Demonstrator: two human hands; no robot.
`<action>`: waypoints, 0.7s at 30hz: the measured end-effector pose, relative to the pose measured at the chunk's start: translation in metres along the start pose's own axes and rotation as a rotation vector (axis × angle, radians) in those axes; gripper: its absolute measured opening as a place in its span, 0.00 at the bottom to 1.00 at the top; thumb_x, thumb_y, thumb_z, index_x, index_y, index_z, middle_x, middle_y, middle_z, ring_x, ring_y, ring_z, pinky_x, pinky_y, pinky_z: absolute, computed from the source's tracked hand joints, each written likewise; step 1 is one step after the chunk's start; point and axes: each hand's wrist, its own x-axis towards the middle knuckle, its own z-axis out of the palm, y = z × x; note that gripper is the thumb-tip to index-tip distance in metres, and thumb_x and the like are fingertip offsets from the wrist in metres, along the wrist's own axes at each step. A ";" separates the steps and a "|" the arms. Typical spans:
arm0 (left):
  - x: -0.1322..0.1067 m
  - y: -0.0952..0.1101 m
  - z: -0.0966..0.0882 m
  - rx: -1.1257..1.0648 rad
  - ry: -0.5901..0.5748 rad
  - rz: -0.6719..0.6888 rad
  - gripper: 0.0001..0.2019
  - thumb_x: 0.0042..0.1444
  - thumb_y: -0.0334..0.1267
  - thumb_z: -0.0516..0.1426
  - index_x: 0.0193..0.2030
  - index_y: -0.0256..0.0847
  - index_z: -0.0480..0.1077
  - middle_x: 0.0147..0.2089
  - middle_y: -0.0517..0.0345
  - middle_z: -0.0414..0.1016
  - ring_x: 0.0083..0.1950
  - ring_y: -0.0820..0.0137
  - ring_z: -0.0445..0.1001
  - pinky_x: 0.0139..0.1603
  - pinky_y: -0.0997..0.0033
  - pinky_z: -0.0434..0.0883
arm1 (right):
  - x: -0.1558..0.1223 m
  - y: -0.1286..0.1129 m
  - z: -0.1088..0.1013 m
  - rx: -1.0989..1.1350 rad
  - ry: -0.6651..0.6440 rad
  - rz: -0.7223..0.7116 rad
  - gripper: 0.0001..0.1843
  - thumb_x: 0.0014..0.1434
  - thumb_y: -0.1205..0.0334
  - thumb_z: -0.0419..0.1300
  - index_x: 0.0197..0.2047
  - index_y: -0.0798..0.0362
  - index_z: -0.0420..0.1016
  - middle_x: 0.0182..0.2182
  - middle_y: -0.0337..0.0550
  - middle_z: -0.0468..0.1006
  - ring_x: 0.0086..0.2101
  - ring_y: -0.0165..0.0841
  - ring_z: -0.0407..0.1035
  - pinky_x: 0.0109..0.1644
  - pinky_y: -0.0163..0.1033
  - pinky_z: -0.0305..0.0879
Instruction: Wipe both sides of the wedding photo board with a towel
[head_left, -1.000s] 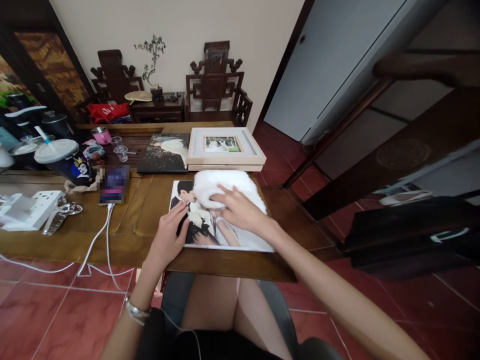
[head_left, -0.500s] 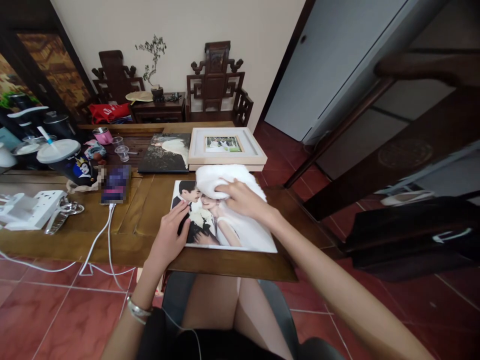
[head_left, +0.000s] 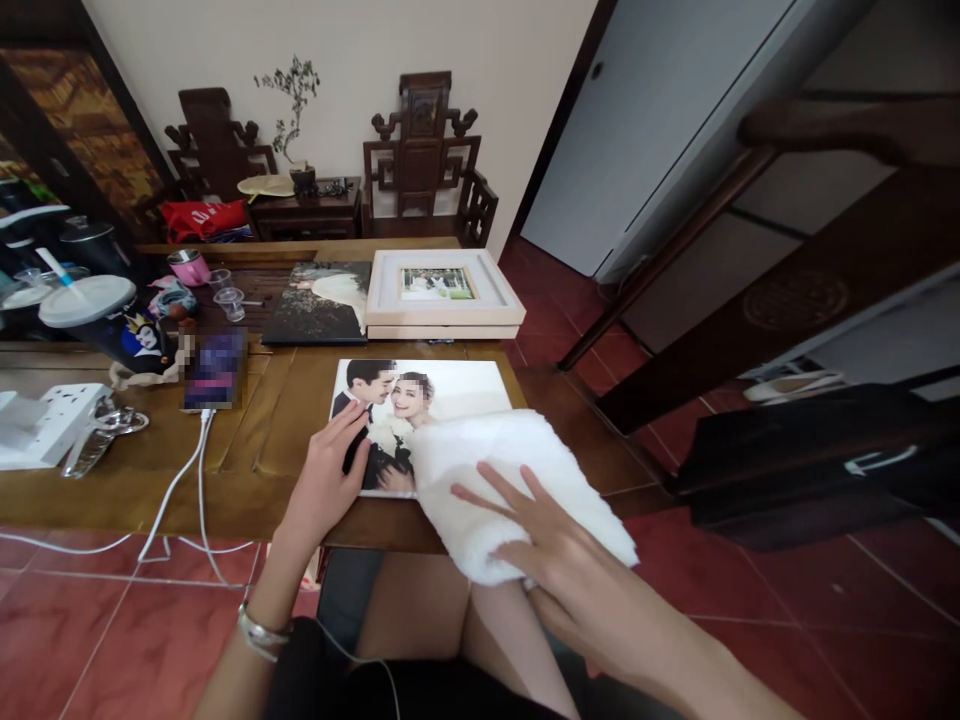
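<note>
A photo panel [head_left: 469,385] of a couple lies flat at the front edge of the wooden table. My left hand [head_left: 330,465] rests on its left side, fingers stretched out and holding nothing. Over the panel's lower right part lies a folded, fluffy white cloth [head_left: 517,445], which hangs past the table edge. My right hand [head_left: 555,540] has hold of the cloth, some fingers spread across its top. The panel's lower right corner is hidden beneath the cloth.
Behind the panel are a white-framed photo [head_left: 446,325] and a dark photo panel [head_left: 285,310]. To the left sit a phone [head_left: 214,370] with a white cable, a power strip [head_left: 52,425] and a lidded cup [head_left: 90,300]. A wooden chair [head_left: 750,320] stands at right.
My right hand has brought the cloth from the panel's upper part down and right to the near edge, uncovering the top. My left hand stays on the panel. The view has shifted slightly.
</note>
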 end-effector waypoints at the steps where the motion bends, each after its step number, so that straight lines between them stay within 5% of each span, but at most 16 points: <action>1: 0.000 0.000 0.000 0.003 -0.006 -0.001 0.18 0.64 0.34 0.51 0.59 0.39 0.68 0.63 0.44 0.68 0.66 0.58 0.65 0.64 0.46 0.65 | 0.000 0.000 -0.001 0.008 -0.008 -0.002 0.28 0.38 0.84 0.46 0.35 0.51 0.77 0.64 0.43 0.63 0.67 0.46 0.42 0.67 0.66 0.47; 7: 0.000 0.001 -0.002 0.018 -0.035 -0.020 0.18 0.64 0.35 0.51 0.59 0.40 0.68 0.63 0.44 0.68 0.66 0.57 0.65 0.63 0.45 0.66 | 0.046 0.059 -0.009 -0.042 0.027 0.087 0.29 0.41 0.83 0.47 0.42 0.54 0.76 0.58 0.54 0.71 0.65 0.47 0.50 0.66 0.64 0.49; 13: 0.000 0.001 -0.003 0.001 -0.027 -0.013 0.18 0.64 0.35 0.51 0.59 0.40 0.68 0.63 0.44 0.68 0.66 0.58 0.65 0.63 0.45 0.65 | 0.101 0.116 -0.021 -0.062 0.059 0.139 0.29 0.44 0.80 0.46 0.45 0.54 0.75 0.42 0.48 0.81 0.53 0.46 0.71 0.60 0.56 0.61; 16: 0.001 0.000 -0.003 -0.003 -0.026 -0.017 0.17 0.64 0.35 0.51 0.59 0.40 0.68 0.63 0.44 0.69 0.66 0.58 0.65 0.63 0.45 0.65 | 0.105 0.117 -0.022 -0.067 0.070 0.155 0.28 0.45 0.80 0.46 0.47 0.58 0.75 0.42 0.53 0.81 0.52 0.48 0.71 0.59 0.56 0.62; 21: 0.001 0.000 -0.002 -0.003 -0.033 -0.034 0.18 0.65 0.35 0.50 0.59 0.38 0.68 0.63 0.44 0.68 0.66 0.58 0.65 0.64 0.45 0.64 | 0.065 0.074 -0.008 -0.092 0.040 0.140 0.28 0.44 0.82 0.47 0.47 0.61 0.75 0.60 0.61 0.67 0.65 0.51 0.50 0.65 0.64 0.49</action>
